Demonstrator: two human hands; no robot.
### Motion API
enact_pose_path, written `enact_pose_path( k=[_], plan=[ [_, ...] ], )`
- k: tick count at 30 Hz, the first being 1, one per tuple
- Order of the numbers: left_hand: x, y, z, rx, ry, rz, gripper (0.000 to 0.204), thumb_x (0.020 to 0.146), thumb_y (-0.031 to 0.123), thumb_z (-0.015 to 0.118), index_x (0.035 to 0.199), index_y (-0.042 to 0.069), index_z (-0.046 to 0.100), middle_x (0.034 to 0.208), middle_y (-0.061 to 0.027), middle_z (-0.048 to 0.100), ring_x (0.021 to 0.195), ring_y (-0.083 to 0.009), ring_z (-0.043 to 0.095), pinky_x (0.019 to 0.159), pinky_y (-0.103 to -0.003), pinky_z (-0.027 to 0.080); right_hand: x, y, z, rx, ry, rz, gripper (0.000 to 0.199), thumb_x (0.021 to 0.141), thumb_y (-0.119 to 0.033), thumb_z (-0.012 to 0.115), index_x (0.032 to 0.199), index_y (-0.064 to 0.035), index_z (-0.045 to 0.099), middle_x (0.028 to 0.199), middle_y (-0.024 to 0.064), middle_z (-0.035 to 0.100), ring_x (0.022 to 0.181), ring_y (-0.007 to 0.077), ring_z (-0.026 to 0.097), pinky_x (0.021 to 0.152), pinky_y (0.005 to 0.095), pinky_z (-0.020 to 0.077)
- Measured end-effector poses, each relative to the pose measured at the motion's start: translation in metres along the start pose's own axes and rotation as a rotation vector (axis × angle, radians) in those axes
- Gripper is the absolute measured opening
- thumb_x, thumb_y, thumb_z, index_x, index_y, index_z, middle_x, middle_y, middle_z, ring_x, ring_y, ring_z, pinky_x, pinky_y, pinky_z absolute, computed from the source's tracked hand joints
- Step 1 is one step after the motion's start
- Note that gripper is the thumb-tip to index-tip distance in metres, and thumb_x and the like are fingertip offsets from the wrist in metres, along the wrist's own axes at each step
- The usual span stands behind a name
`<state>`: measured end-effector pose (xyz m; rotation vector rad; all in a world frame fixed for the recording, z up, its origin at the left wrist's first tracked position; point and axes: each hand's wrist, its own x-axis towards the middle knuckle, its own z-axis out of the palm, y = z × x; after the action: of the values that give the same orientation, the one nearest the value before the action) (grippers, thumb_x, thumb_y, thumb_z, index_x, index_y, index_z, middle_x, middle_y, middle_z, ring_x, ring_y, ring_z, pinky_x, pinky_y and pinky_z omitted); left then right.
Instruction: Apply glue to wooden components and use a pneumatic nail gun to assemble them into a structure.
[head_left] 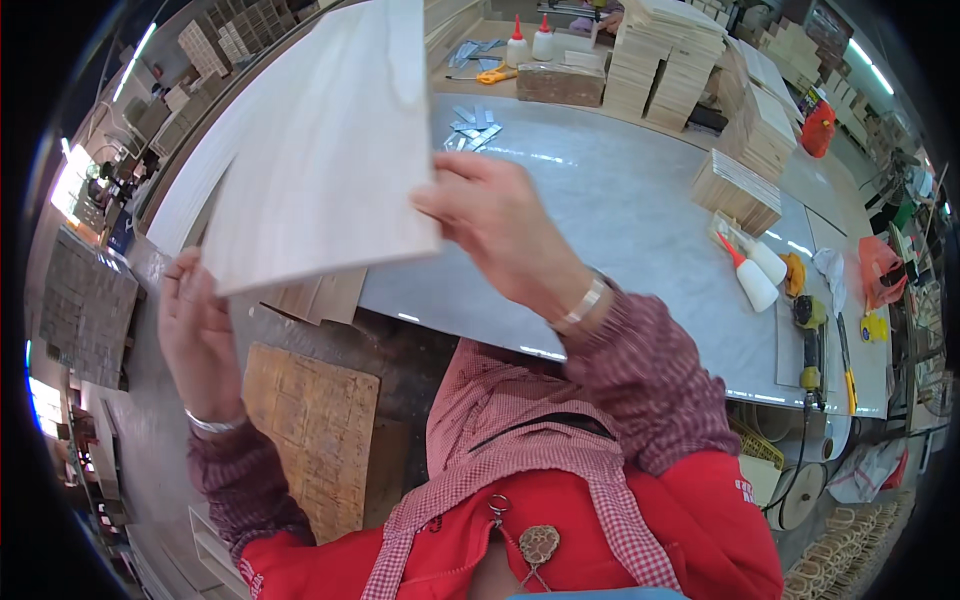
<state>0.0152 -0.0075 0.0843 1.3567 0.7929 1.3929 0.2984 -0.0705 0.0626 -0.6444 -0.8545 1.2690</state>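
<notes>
Wooden board [320,160], long axis forward

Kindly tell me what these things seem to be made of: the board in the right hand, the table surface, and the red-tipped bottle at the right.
Board: probably wood, apparently unvarnished; pale, matt, with faint grain.
Table surface: glossy grey with bright reflections; perhaps sheet metal or laminate.
Bottle: likely plastic, judging by its smooth white body and red nozzle.
</notes>
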Motion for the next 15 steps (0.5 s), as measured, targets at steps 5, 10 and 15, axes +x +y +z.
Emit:
enact_pose_path(
  k=[5,10,15],
  plan=[
    [-0.058,-0.049,0.084,-0.129,-0.112,-0.108,0.054,0.079,-0.008,0.051,0.131,0.0,0.043,0.13,-0.0118,0.047,0.109,-0.0176,0.05,0.092,-0.026,0.041,-0.073,-0.014,-0.082,-0.198,0.14,0.012,0.047,0.081,0.004,0.057,0.127,0.0095,0.049,0.117,0.0177,0.061,0.096,0.017,0.06,0.084,0.0223,0.0481],
    [-0.086,-0.111,0.132,-0.243,-0.207,-0.274,0.056,0.078,-0.01,0.053,0.132,0.002,0.042,0.126,-0.0093,0.047,0.1,-0.0148,0.05,0.088,-0.025,0.041,-0.126,-0.014,-0.142,-0.23,0.305,0.071,0.05,0.08,0.007,0.056,0.129,0.0088,0.048,0.119,0.0171,0.061,0.099,0.0167,0.06,0.085,0.0213,0.0468],
    [-0.097,-0.185,0.159,-0.195,-0.273,-0.363,0.055,0.078,-0.009,0.053,0.13,0.003,0.043,0.126,-0.0094,0.047,0.094,-0.0144,0.051,0.086,-0.024,0.042,-0.148,0.008,-0.2,-0.251,0.427,0.141,0.05,0.08,0.009,0.056,0.129,0.0077,0.049,0.116,0.0156,0.062,0.096,0.0164,0.06,0.083,0.0208,0.047]
  ],
)
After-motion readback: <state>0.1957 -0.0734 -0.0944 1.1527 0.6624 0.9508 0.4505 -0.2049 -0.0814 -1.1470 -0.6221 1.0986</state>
